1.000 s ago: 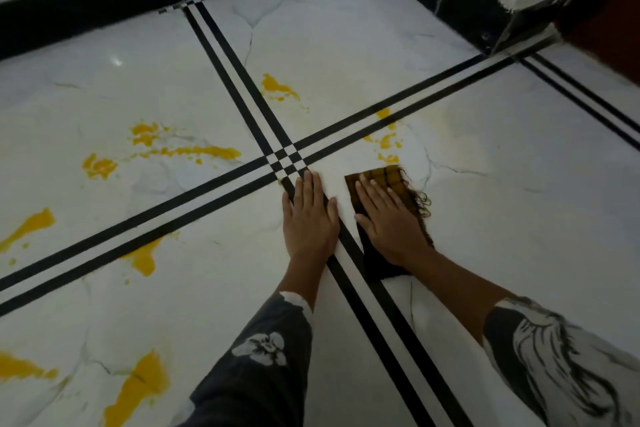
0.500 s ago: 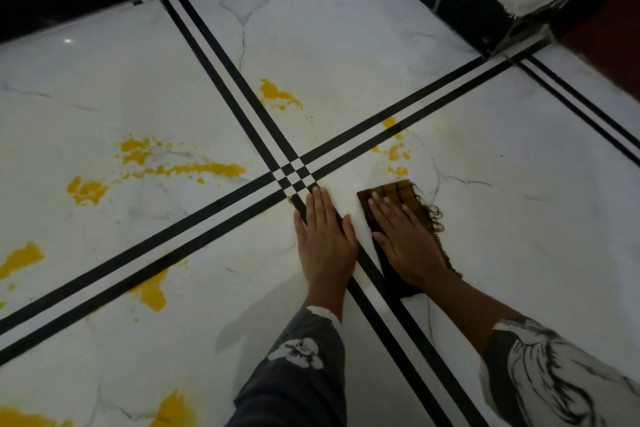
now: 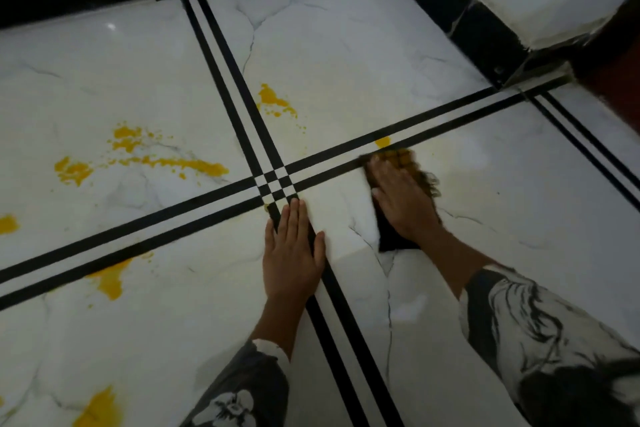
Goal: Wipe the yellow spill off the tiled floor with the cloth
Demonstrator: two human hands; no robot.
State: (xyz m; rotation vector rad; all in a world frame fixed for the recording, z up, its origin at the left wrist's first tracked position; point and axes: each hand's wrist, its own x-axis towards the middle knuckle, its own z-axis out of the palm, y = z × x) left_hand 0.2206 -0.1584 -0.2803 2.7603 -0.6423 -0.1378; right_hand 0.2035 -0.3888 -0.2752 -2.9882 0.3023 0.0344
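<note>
Moved: your right hand (image 3: 401,204) has pushed the cloth (image 3: 398,159) away from you, up to the black lines (image 3: 450,121). The yellow dots that lay ahead of it are now covered or gone. Your left hand (image 3: 294,253) has stayed put.
Right hand: it lies flat on the cloth and presses down, with the fingers straight and close together. It looks a bit blurry.
Left hand: it lies flat on the floor (image 3: 346,45), fingers straight, thumb out, holding nothing. It sits just on your side of where the black lines cross.
Cloth: it is under your right hand. Its long way points away from you, the same way as your fingers.
Spill: one small yellow dab (image 3: 382,141) sits just past the cloth's front end, between the two black lines. A bigger patch (image 3: 273,100) and a long streak (image 3: 173,161) lie off to the left. More yellow lies toward the floor's near left corner.
Next, I think: a short push straight ahead should get the dab, and your right hand is the nearer one. After that the cloth must cross the lines to the left.
</note>
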